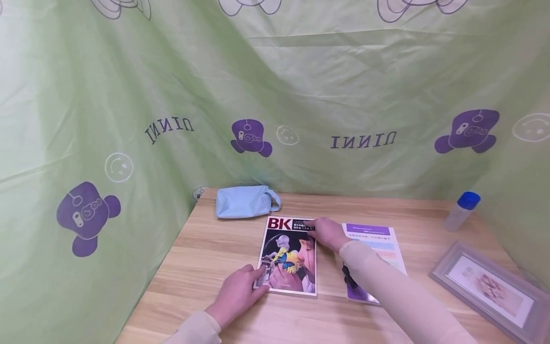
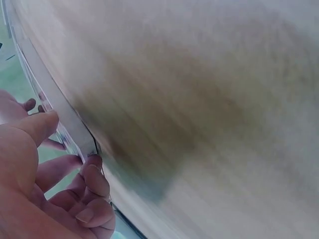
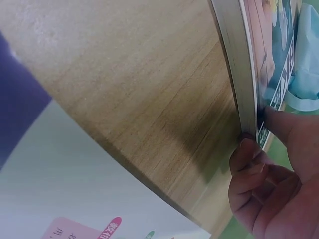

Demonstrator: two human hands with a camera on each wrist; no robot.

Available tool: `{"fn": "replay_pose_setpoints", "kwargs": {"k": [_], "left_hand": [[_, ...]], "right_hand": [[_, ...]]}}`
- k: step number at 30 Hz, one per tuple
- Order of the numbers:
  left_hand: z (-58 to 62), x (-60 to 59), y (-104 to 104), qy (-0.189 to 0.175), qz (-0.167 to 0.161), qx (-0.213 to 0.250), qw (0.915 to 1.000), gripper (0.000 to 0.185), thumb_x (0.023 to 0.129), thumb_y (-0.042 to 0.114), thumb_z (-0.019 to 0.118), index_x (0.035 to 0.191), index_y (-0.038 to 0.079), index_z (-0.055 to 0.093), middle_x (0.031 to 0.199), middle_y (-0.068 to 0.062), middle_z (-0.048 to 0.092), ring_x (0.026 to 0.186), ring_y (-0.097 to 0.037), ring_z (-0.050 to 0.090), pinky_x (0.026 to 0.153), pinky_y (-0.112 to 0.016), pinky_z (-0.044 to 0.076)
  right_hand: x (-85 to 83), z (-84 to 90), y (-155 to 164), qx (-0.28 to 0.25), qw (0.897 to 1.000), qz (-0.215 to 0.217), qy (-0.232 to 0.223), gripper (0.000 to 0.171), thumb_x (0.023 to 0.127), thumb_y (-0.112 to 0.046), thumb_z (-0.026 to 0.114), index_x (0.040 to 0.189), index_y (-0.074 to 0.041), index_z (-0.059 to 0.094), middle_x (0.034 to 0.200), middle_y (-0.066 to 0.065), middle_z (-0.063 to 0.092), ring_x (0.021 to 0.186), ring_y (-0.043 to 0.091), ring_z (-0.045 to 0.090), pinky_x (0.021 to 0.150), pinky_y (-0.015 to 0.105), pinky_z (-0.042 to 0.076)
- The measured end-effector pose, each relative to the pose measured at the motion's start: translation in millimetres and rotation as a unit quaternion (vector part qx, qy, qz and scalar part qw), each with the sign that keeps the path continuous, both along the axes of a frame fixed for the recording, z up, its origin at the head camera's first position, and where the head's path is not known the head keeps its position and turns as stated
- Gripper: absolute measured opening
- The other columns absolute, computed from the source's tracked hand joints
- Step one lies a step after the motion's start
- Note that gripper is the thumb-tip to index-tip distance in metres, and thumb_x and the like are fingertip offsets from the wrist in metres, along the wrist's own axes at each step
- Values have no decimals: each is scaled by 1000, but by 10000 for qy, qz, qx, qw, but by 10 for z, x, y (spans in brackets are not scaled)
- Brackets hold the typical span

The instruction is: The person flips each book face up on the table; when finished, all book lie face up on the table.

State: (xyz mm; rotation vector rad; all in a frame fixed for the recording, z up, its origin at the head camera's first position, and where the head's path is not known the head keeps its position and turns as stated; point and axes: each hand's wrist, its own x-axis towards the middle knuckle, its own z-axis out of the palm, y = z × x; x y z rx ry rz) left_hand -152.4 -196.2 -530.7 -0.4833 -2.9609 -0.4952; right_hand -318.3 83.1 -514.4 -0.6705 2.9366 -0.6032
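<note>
A magazine-like book with "BK" in red and a blue butterfly on its cover (image 1: 281,243) lies on the wooden table. My left hand (image 1: 238,292) grips its near left corner, thumb on the cover and fingertips curled at the lower edge, as the left wrist view shows. At the far right corner, my right hand (image 1: 328,233) pinches the book; in the right wrist view the thumb lies on the cover and a fingertip tucks under the page edge (image 3: 240,84). Beneath the right forearm, a purple-and-white booklet (image 1: 388,246) is partly hidden.
Behind the book sits a light blue pouch (image 1: 240,202) with a loop handle. A bottle with a blue cap (image 1: 460,211) stands at the back right, and a grey picture frame (image 1: 447,277) lies nearer on that side. Green patterned cloth (image 1: 301,95) hangs around the table.
</note>
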Motion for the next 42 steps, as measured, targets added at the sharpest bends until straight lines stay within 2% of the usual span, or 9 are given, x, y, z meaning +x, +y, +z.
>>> {"fn": "replay_pose_setpoints", "kwargs": {"k": [5,10,14,17,22,27,32,37,42], "left_hand": [[24,-31,9,161,-39,-60,9998,47,89,41,82,122,9,77,83,5,53,61,-7,42,54,-26,41],[5,-91,47,419,-217,23,9989,38,88,35,83,113,8,77,88,4,53,67,-9,49,59,-31,50],[-8,-132,84,605,-308,50,9977,32,87,26,81,111,7,76,95,0,61,76,-15,60,68,-38,58],[-9,-166,102,693,-290,70,9972,25,88,23,79,108,8,74,99,-2,64,84,-20,65,75,-41,59],[-3,-234,132,755,-371,178,9963,13,87,19,77,98,12,72,91,3,60,75,-14,58,68,-36,56],[11,-320,240,840,-655,191,9941,17,88,20,78,102,13,73,93,4,60,76,-13,58,67,-35,55],[25,-383,388,872,-883,244,9920,17,89,20,79,103,14,72,95,5,62,79,-14,63,69,-36,57],[46,-423,520,816,-1121,345,9897,18,90,19,78,106,12,72,95,4,61,76,-12,61,67,-33,56],[65,-435,624,479,-1166,305,9916,26,94,24,76,117,12,71,111,-1,67,90,-18,68,81,-38,59]], "right_hand": [[-5,-18,-4,84,9999,-26,55,39,99,-24,73,138,-17,70,132,22,68,118,43,66,93,56,55],[36,-31,61,-33,9999,-120,-7,40,99,-26,72,138,-16,70,131,21,68,117,42,66,93,55,55],[79,13,141,-300,9995,-105,13,38,99,-24,73,135,-13,72,109,14,75,89,30,71,82,48,57],[105,70,208,-499,9987,-60,97,34,99,-22,72,131,-11,74,97,5,74,75,17,63,74,42,56],[137,131,354,-653,9977,-114,137,29,100,-19,70,126,-8,75,97,1,74,78,11,63,76,38,57],[169,107,555,-604,9971,-351,314,26,100,-17,70,123,-8,76,94,0,71,79,12,62,76,38,56],[231,61,730,-574,9959,-500,484,26,98,-16,71,121,-9,78,102,5,73,85,16,63,81,44,57],[257,36,842,-538,9952,-711,392,31,97,-16,72,127,-8,75,99,5,69,77,14,58,73,39,55],[272,49,904,-448,9949,-835,350,35,97,-16,73,130,-7,74,89,2,63,71,15,54,66,34,51]]}}
